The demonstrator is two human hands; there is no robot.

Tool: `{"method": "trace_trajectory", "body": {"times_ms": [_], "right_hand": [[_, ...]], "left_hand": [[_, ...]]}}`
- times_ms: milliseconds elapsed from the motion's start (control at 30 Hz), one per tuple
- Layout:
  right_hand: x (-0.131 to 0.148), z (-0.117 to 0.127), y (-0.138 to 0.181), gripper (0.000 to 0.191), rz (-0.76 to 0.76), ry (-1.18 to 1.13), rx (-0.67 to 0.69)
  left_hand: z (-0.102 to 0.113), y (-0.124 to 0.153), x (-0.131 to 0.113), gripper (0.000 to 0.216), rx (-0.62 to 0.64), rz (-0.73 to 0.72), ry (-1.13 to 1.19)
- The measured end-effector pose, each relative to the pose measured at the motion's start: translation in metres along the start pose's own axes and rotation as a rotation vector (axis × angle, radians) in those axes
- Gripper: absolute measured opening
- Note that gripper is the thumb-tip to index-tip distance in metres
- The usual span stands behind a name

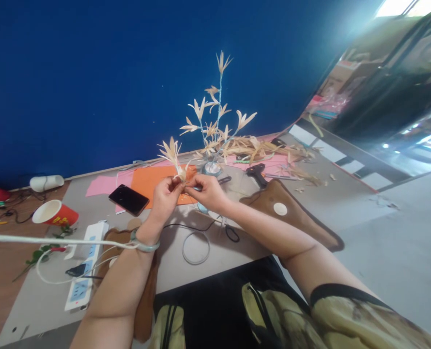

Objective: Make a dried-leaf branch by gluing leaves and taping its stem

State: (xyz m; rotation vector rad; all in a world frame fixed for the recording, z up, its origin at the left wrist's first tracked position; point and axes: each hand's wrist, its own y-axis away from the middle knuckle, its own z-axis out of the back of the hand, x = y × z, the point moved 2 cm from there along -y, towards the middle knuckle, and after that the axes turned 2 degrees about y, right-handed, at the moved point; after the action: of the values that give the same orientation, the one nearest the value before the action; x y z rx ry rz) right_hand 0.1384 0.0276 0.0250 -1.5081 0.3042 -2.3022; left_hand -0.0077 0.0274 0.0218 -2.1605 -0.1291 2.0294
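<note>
A pale, straw-coloured husk flower (pixel 172 152) points upward between my hands, held at its base. My left hand (pixel 165 194) pinches that base from the left, a bracelet on its wrist. Fingers of my right hand (pixel 208 191) close on the same spot from the right, and the fingertips of both hands meet there. Just behind stands a branched stem of similar husk flowers (pixel 220 109), wrapped in light blue, in a small round base (pixel 211 168). Beneath the hands lies an orange sheet (pixel 146 177). What exactly sits between the fingertips is hidden.
A black phone (pixel 129 199) lies left of the hands; a red paper cup (pixel 55 213) tips near a white power strip (pixel 86 266). Dry husks (pixel 255 148) and a black glue gun (pixel 257 173) are at right. Cables and a wire ring (pixel 195 247) lie in front.
</note>
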Motion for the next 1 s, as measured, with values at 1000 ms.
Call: {"method": "trace_trajectory", "body": {"times_ms": [1000], "right_hand": [[-0.002,-0.002,0.000,0.014,0.084,0.028,0.013]], "left_hand": [[0.003,0.001,0.001,0.030,-0.053,-0.017,-0.084]]}}
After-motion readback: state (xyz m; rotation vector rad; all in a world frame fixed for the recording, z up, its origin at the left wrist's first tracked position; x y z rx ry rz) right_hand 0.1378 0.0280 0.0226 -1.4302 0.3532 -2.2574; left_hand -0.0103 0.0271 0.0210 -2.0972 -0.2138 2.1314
